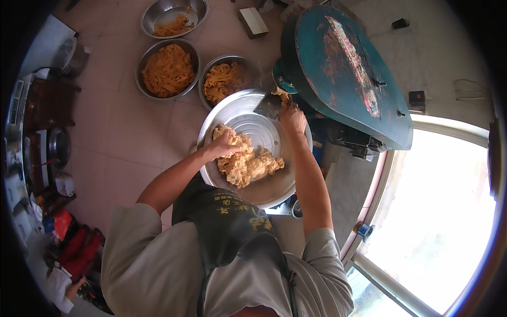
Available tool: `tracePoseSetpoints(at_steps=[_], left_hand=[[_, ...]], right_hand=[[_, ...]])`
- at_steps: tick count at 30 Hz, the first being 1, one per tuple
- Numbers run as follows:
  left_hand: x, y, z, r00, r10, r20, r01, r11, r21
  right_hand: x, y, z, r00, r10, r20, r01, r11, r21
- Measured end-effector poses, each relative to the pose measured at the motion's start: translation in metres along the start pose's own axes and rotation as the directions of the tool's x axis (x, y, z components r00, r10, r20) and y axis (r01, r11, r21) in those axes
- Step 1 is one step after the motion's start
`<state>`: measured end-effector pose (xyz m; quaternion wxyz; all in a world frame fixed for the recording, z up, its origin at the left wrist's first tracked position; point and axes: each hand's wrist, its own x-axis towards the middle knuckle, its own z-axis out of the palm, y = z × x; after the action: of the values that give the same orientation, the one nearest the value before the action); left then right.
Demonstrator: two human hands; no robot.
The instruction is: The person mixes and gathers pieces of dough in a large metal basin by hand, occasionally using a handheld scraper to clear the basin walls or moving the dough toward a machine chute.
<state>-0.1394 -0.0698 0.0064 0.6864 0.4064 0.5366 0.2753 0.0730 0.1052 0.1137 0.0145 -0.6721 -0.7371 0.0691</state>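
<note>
A large metal basin (253,198) stands before me with lumps of rough yellowish dough (241,168) along its near left side. My left hand (223,146) grips the dough at the left, fingers sunk into its top. At the basin's far right, my right hand (293,118) is closed near a dark flat plate (269,107), beside the outlet of a green machine (348,71). A bit of dough (282,94) shows at that outlet, just above my right fingers. What the right fingers hold is partly hidden; I cannot tell whether it is dough or the plate's edge.
Two metal bowls of flat orange-yellow noodles (168,71) (223,81) stand beyond the basin, and a third bowl (148,20) holds fewer. A box (253,23) lies on the tiled floor. A bright window (431,206) is at right; a person (59,287) is at lower left.
</note>
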Motion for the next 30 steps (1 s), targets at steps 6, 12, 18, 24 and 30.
tracePoseSetpoints(at_steps=[6, 12, 18, 24, 30], left_hand=[[-0.019, 0.022, -0.012, 0.956, -0.183, 0.23, 0.267, 0.869, -0.417], [-0.035, 0.028, -0.016, 0.961, 0.016, 0.277, 0.15, 0.81, -0.567], [-0.014, 0.028, -0.01, 0.966, 0.061, 0.251, 0.073, 0.868, -0.492], [-0.034, 0.036, 0.002, 0.984, 0.05, 0.173, 0.04, 0.876, -0.48], [-0.034, 0.032, -0.006, 0.993, 0.108, 0.055, -0.08, 0.926, -0.369]], right_hand=[[-0.016, -0.011, -0.003, 0.995, -0.099, -0.026, 0.099, 0.995, 0.0], [-0.027, -0.022, -0.021, 0.999, -0.034, 0.027, 0.033, 0.999, 0.023], [0.013, -0.017, -0.004, 0.998, -0.058, -0.017, 0.058, 0.998, 0.012], [-0.019, -0.016, 0.0, 0.994, -0.097, 0.04, 0.097, 0.995, -0.004], [-0.04, -0.021, -0.02, 0.998, -0.029, 0.06, 0.031, 0.999, -0.034]])
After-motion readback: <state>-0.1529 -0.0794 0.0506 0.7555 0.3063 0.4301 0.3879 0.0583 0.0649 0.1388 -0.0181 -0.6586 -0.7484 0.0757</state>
